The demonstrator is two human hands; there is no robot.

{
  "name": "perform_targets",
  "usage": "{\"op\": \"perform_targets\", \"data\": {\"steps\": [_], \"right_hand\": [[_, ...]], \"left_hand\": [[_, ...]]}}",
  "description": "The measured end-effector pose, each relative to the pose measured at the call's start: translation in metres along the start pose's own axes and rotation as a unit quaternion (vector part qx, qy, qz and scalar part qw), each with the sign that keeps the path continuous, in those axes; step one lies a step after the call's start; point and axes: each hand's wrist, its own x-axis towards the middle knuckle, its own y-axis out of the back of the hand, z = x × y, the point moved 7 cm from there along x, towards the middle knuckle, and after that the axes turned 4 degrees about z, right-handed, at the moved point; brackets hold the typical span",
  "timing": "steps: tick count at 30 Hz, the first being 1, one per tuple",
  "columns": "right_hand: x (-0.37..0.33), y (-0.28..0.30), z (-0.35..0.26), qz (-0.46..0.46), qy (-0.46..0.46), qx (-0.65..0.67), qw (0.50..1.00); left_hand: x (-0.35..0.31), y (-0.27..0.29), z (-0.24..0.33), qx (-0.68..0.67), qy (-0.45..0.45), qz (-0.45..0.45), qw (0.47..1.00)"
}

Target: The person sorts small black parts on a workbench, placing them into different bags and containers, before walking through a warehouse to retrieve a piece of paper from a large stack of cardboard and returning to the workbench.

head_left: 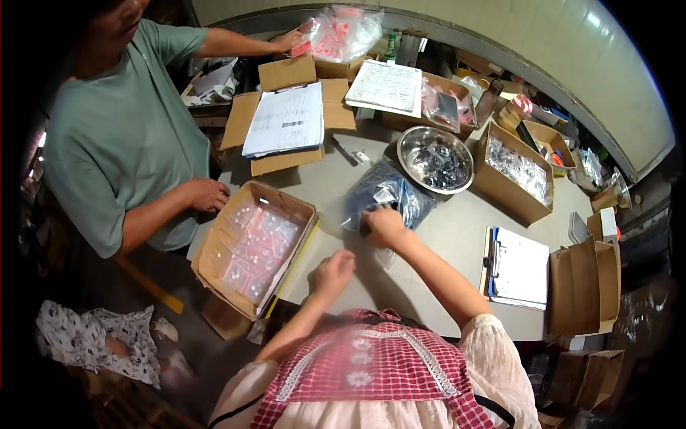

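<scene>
Lying on the tabletop (457, 229) directly under the right hand (386, 227), a clear plastic bag (409, 194) of dark contents is touched on the side nearest the body; the fingertips are bent down over it and partly hidden, so whether anything is pinched cannot be told. The left hand (334, 275) is held to the left of that grip and nearer the body, apart from the bag, its fingers loosely curled; nothing can be seen in it, though the palm is hidden. From its creases and shine, the film is judged thin, soft and slippery, likely to slide under a light touch and to sag wherever unsupported. The contents cannot be made out singly; if they are small loose pieces, the weight would be apt to shift to the lowest corner. A hold is best taken on a gathered fold of film, with the bulk supported from below, since a pinch on one layer could tear it. Beyond the grip and to its right, a steel bowl (411, 151) of dark parts is set close to the bag and could be knocked; to the grip's left, an open carton (289, 203) of small clear packets is placed.
</scene>
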Motion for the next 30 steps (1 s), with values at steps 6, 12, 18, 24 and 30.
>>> {"op": "perform_targets", "data": {"steps": [6, 12, 18, 24, 30], "right_hand": [[-0.028, 0.015, 0.077, -0.040, -0.194, 0.503, 0.841], [-0.090, 0.013, 0.114, -0.030, -0.263, 0.659, 0.704], [-0.132, -0.018, 0.143, -0.004, -0.230, 0.613, 0.756], [-0.172, 0.016, 0.159, -0.002, -0.175, 0.489, 0.854], [-0.258, 0.045, 0.167, 0.094, -0.099, 0.253, 0.958]], "left_hand": [[-0.005, -0.003, 0.001, 0.022, -0.007, 0.013, 1.000], [-0.019, -0.017, 0.018, 0.099, -0.059, 0.006, 0.993], [-0.032, -0.065, 0.049, 0.111, -0.047, -0.052, 0.991], [-0.049, -0.119, 0.085, 0.114, -0.070, -0.081, 0.988], [-0.074, -0.157, 0.121, 0.134, -0.109, -0.051, 0.984]]}}
